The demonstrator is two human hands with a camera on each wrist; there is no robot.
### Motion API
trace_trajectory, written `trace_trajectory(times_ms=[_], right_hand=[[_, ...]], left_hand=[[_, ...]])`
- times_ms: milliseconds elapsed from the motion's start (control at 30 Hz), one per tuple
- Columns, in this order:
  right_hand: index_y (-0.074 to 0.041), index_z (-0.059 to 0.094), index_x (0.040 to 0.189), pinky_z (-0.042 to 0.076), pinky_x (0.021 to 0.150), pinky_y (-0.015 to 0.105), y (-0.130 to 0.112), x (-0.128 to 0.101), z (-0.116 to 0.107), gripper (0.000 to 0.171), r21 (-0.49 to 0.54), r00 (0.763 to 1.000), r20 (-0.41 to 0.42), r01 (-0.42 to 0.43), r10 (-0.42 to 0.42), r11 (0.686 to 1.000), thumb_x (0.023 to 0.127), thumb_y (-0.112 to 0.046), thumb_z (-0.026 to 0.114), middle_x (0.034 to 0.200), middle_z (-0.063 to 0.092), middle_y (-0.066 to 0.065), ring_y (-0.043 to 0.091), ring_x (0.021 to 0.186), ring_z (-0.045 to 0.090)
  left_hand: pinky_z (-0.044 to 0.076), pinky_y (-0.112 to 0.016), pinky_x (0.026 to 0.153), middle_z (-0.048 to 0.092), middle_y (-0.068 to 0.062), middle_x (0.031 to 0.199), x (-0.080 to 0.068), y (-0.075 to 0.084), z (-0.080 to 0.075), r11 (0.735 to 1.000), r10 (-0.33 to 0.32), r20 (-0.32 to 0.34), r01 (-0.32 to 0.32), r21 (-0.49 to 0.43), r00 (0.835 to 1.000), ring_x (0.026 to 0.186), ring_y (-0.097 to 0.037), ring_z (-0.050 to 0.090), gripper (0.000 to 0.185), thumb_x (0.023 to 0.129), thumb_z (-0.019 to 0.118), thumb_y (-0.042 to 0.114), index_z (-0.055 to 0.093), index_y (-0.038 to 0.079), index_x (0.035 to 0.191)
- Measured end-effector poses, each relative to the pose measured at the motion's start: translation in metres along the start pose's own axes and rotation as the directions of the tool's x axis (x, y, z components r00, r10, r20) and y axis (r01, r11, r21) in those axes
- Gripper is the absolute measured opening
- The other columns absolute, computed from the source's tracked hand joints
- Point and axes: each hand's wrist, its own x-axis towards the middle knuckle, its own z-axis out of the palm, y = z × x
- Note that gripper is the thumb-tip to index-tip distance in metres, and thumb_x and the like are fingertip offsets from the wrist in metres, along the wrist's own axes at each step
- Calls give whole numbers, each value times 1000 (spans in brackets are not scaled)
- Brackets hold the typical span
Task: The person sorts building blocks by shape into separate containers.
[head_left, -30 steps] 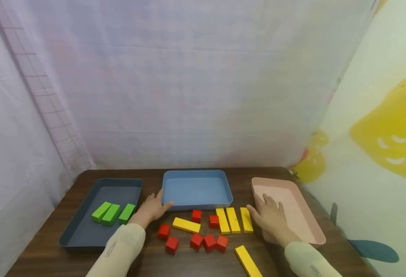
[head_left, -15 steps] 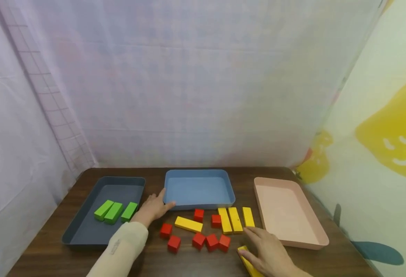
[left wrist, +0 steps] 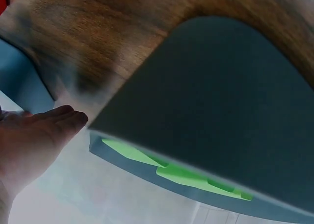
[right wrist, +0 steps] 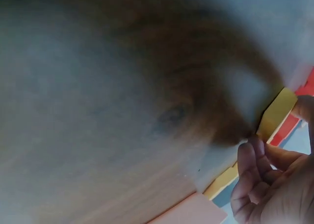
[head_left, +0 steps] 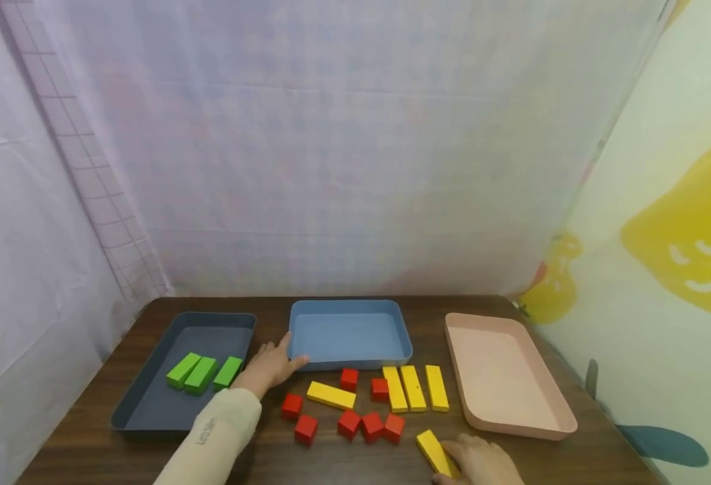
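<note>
My left hand (head_left: 270,366) lies at the left end of the blue tray (head_left: 349,364), fingers extended and thumb spread along its near left corner. In the left wrist view the left hand (left wrist: 34,143) shows straight fingers close to that tray. At the near edge, my right hand (head_left: 481,461) pinches a yellow block (head_left: 434,451). The right wrist view shows this yellow block (right wrist: 277,115) between thumb and index finger, with the other fingers curled beside it. Several red cubes (head_left: 349,424) and more yellow blocks (head_left: 412,389) lie on the table between the hands.
A dark grey tray (head_left: 149,407) at the left holds three green blocks (head_left: 200,376). To the right stands a pink tray (head_left: 507,377). The brown wooden table (head_left: 343,465) ends at a cloth backdrop (head_left: 355,168); a patterned cloth (head_left: 664,269) hangs at the right.
My right hand has moved from over the pink tray down toward the near edge and now pinches the nearest yellow block. The left hand stays by the blue tray.
</note>
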Motion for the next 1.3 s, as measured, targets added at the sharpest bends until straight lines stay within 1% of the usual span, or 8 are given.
trace_trajectory(times_ms=[167,300,367,533,733,933,967,1300], right_hand=[[-8,72,111,52,80,56,-5,4,-2,41,65,998,27,-60,59,996,81,-34,80,109,64,7,27,93,64],[-8,71,114,53,64,41,-3,2,-8,40,15,997,-74,37,-36,999,82,-31,80,97,60,0,14,77,58],[-7,71,113,50,59,34,-2,1,-10,40,-44,974,-186,119,-126,992,82,-30,79,93,58,-4,10,73,54],[-6,72,111,48,58,29,-5,8,-17,37,-159,875,-405,217,-264,963,80,-25,79,92,60,-4,7,72,56],[-7,73,111,47,58,31,-17,29,-25,36,-183,831,-487,203,-269,962,79,-22,80,88,62,-2,13,73,60],[-4,72,112,50,64,40,-22,63,-38,39,-245,775,-529,253,-347,936,78,-21,80,92,65,6,22,78,63],[-4,72,113,50,66,42,-23,70,-41,39,-251,771,-527,259,-356,933,79,-21,80,93,65,7,23,80,64],[-6,69,121,51,76,48,-27,140,-65,38,-240,855,-402,246,-327,939,88,-24,75,99,64,10,28,86,63]], left_hand=[[19,-59,115,29,-36,152,-2,0,0,1000,0,-1,0,2,1000,143,-52,19,84,99,54,52,20,3,158],[19,-59,115,30,-35,152,-3,2,-1,1000,0,0,0,3,1000,143,-52,20,84,99,54,52,20,3,158],[18,-59,115,30,-35,152,-3,2,-1,1000,-5,-2,5,3,1000,143,-51,20,84,99,54,52,19,3,158],[19,-59,115,31,-36,151,-2,4,0,1000,-10,-5,10,8,1000,143,-52,21,84,98,55,52,21,2,157],[19,-59,115,32,-35,151,0,4,1,1000,-15,-4,15,19,1000,142,-52,21,83,99,55,52,21,3,157],[20,-60,114,32,-36,151,-1,5,1,1000,-19,-7,19,16,1000,142,-53,21,84,98,55,52,21,3,157],[20,-60,114,31,-36,151,0,5,1,1000,-20,-7,20,16,1000,142,-53,21,84,98,55,52,21,3,157],[21,-60,114,32,-36,150,2,5,4,1000,-22,-10,22,14,1000,142,-53,22,84,98,55,52,21,3,157]])
